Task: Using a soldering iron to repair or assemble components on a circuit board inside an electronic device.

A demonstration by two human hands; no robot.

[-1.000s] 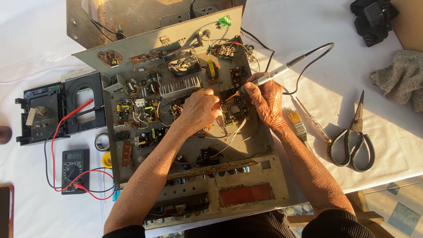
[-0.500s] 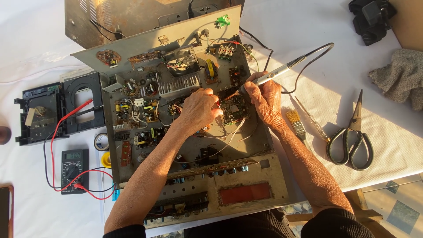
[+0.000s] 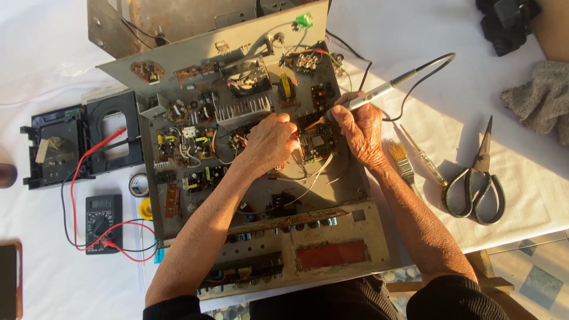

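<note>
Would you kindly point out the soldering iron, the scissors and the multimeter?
soldering iron (image 3: 379,93), head view, on its grey handle above the right hand.
scissors (image 3: 474,188), head view, on the black handles.
multimeter (image 3: 102,223), head view, on its dial.

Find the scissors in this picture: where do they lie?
In the head view the scissors lie on the white cloth at the person's right, beside a screwdriver and brush.

Warm, low sunlight from the upper left; long shadows, sharp focus.
</note>
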